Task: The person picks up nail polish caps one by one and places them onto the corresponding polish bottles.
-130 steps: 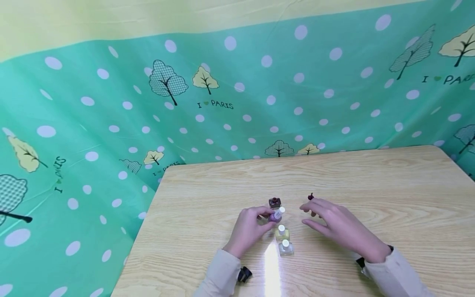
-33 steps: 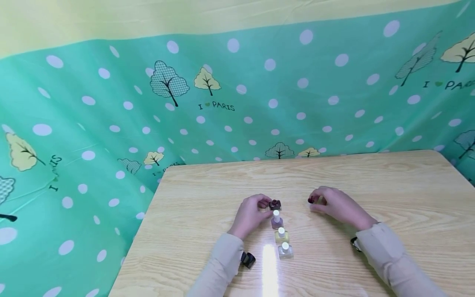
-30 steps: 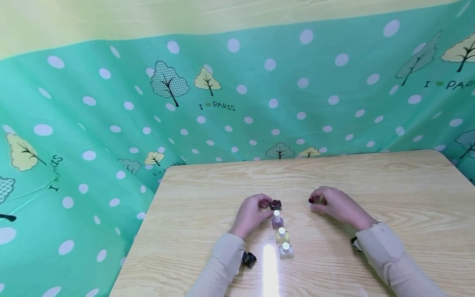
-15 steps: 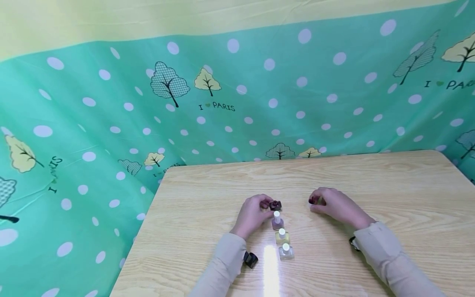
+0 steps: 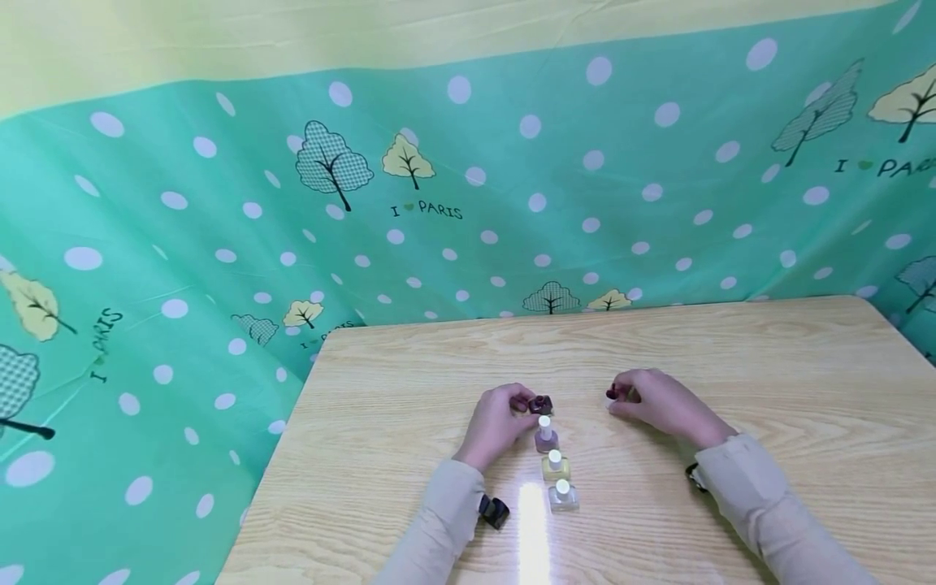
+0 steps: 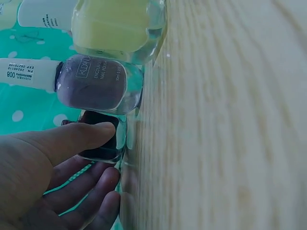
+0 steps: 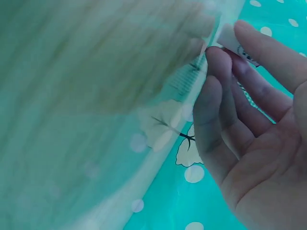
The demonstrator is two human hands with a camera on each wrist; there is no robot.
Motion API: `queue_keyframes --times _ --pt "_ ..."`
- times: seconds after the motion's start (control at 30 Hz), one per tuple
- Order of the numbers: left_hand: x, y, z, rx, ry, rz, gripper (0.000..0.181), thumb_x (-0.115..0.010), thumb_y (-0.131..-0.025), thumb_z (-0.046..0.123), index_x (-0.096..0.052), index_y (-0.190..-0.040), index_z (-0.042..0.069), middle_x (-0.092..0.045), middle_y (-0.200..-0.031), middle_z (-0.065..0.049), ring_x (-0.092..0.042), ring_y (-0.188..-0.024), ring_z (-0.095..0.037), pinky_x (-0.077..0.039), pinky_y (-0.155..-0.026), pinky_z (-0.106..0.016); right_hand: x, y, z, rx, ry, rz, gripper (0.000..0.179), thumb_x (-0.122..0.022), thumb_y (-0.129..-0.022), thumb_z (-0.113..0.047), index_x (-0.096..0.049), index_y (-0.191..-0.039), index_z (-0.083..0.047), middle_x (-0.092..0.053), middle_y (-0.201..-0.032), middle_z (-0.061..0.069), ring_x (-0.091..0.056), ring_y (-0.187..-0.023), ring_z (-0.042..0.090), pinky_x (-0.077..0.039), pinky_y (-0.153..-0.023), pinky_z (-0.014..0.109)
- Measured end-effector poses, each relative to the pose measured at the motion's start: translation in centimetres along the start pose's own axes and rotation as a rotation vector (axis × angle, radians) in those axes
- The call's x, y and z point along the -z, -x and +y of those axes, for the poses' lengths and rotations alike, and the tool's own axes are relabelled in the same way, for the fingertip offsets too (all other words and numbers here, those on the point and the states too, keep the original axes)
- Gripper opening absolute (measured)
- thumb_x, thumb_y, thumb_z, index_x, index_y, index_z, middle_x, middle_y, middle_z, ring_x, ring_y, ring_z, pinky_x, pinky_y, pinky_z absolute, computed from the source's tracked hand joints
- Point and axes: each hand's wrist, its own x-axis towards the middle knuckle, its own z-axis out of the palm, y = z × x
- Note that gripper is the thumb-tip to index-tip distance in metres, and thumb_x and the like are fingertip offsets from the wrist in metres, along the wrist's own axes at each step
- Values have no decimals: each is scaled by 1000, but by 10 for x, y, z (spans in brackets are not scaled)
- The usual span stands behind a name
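My left hand [image 5: 494, 424] grips a small nail polish bottle [image 5: 540, 405] of dark polish. In the left wrist view the thumb lies across that dark bottle [image 6: 100, 143], with the fingers on its far side. No cap sits on its neck in the head view. To the right, my right hand [image 5: 654, 400] pinches a white brush cap [image 7: 232, 39] between thumb and fingers. A dark red brush end [image 5: 611, 392] shows at its fingertips. Nearer me stand a purple bottle [image 5: 546, 440], a yellow bottle [image 5: 556, 468] and a clear bottle [image 5: 563, 497], all with white caps.
The bottles form a row on the wooden table [image 5: 409, 374], the dark one farthest. A black object [image 5: 494, 512] is at the left wrist. A green dotted curtain [image 5: 468, 179] hangs behind the table and along its left side.
Earlier, the left hand held the purple bottle; it now stands in the row and that hand grips the dark one. The right hand has taken hold of the brush cap, shifting slightly lately.
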Motion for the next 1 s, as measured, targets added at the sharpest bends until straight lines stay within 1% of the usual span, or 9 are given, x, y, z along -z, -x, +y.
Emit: queue_keyframes --times 0.13,0.23,0.43,0.6,0.67,0.8,1.0 --pt "1 2 -1 10 25 13 23 -81 -81 16 -72 -103 14 -68 -90 7 -61 -81 -7 -52 -72 -18 2 0 -2 -7 -1 14 13 -73 -89 -19 -70 -94 -7 -68 -82 -2 -59 -74 10 -52 -68 32" --pt "3 3 -2 18 45 34 24 -83 -80 17 -72 -102 14 -69 -89 6 -62 -81 -7 -53 -73 -19 4 1 -3 -13 -24 18 14 -73 -88 -16 -69 -96 -5 -69 -83 -1 -61 -74 10 -53 -67 29" --pt "7 6 -3 17 74 57 27 -84 -78 20 -72 -101 13 -68 -88 6 -61 -79 -5 -54 -73 -20 6 4 -7 17 -63 24 12 -73 -87 -11 -67 -93 -3 -68 -81 0 -59 -69 10 -51 -58 23" --pt "11 8 -2 17 96 56 27 -84 -79 19 -71 -102 12 -68 -88 6 -62 -80 -6 -54 -73 -19 8 7 -11 40 -65 50 9 -71 -87 -9 -67 -93 -4 -66 -80 -2 -56 -66 10 -47 -52 22" --pt "12 9 -2 11 101 58 27 -83 -79 18 -71 -103 12 -68 -89 5 -63 -81 -7 -54 -74 -18 9 8 -12 45 -60 58 8 -70 -87 -8 -67 -94 -5 -65 -79 -3 -55 -65 9 -46 -51 22" --pt "15 12 -1 -6 103 67 28 -83 -80 18 -71 -105 11 -70 -92 3 -65 -84 -10 -55 -75 -18 11 10 -13 40 -45 69 8 -69 -87 -8 -69 -95 -5 -66 -79 -4 -55 -66 8 -47 -53 22" --pt "21 18 1 -30 76 99 28 -82 -81 20 -71 -106 12 -70 -93 5 -65 -85 -8 -55 -76 -19 14 17 -18 19 -39 86 6 -69 -89 -10 -68 -93 -7 -64 -75 -4 -55 -64 7 -48 -51 22"
